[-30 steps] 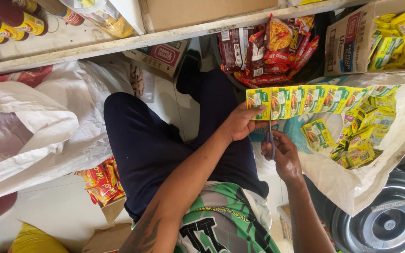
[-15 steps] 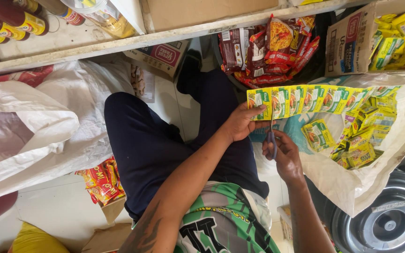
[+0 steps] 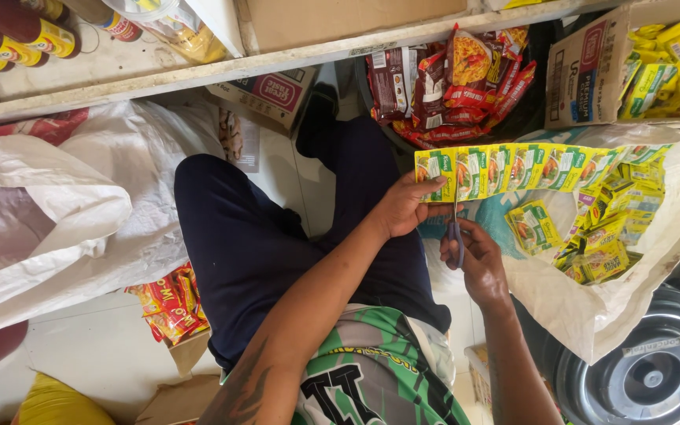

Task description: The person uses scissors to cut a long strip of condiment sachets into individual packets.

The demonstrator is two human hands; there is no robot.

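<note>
We hold a strip of yellow-and-green sachets (image 3: 529, 167) out flat in front of us, its long axis running sideways from our left hand (image 3: 404, 206) away to the right, where its far end drops into the open white sack (image 3: 631, 315) full of loose sachets (image 3: 592, 244). Our left hand is closed on the near end of the strip, thumb on top and fingers curled beneath, pinching the first sachet. Our right hand (image 3: 475, 260) sits just below the strip and a little to the right of the left hand, wrapped around the blue handles of a pair of scissors (image 3: 456, 233). The blades point straight up, across the strip's length, and meet its lower edge at the seam right beside the sachet our left hand grips. So the cut line lies between the two hands, crosswise to the strip, with the left hand touching the piece and the right hand directly under it. Whether the blades are parted or closed we cannot tell.
</note>
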